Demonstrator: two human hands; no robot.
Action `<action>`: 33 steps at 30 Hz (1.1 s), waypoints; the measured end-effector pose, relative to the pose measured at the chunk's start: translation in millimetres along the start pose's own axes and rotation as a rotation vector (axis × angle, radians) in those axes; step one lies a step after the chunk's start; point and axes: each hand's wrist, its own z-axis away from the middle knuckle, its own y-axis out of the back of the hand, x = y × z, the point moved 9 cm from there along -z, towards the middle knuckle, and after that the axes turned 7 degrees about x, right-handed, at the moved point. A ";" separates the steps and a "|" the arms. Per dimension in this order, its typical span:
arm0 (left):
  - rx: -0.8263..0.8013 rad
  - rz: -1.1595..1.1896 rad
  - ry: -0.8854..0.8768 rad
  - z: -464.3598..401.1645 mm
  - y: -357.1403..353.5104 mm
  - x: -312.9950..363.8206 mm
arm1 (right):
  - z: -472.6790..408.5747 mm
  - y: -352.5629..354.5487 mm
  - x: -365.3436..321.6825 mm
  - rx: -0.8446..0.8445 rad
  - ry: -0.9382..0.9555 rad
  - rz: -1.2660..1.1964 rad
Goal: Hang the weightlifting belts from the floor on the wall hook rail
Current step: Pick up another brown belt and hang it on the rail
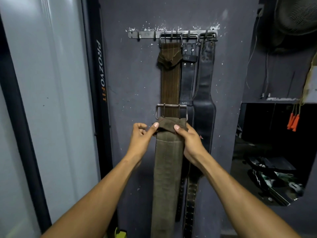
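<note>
An olive-green weightlifting belt (pixel 167 169) hangs down from both my hands in front of the wall, its metal buckle (pixel 171 110) uppermost. My left hand (pixel 141 138) pinches the belt's folded top at its left edge with thumb and fingers. My right hand (pixel 189 140) grips the same fold from the right side. High on the wall is the metal hook rail (pixel 144 34). A brown belt (pixel 170 79) hangs from it by its buckle, with two black leather belts (pixel 203 100) beside it on the right.
The hooks at the left end of the rail (pixel 138 35) carry nothing. A black upright marked PROZVOFIT (pixel 101 71) stands left of the wall panel. A mirror or opening (pixel 271 152) shows gym gear at right, with orange-handled ropes (pixel 293 121) and a fan (pixel 298 16) above.
</note>
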 end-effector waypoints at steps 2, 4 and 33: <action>-0.238 0.053 0.154 -0.7 -18.7 -11.3 | -7.4 -3.3 -5.9 -0.016 -0.064 -0.041; -0.395 0.120 0.195 1.6 -33.8 -9.4 | -13.7 -7.1 -9.0 -0.020 -0.114 -0.046; -0.466 0.067 0.388 48.1 -30.8 -173.2 | -127.3 -1.8 -93.2 0.098 0.173 -0.033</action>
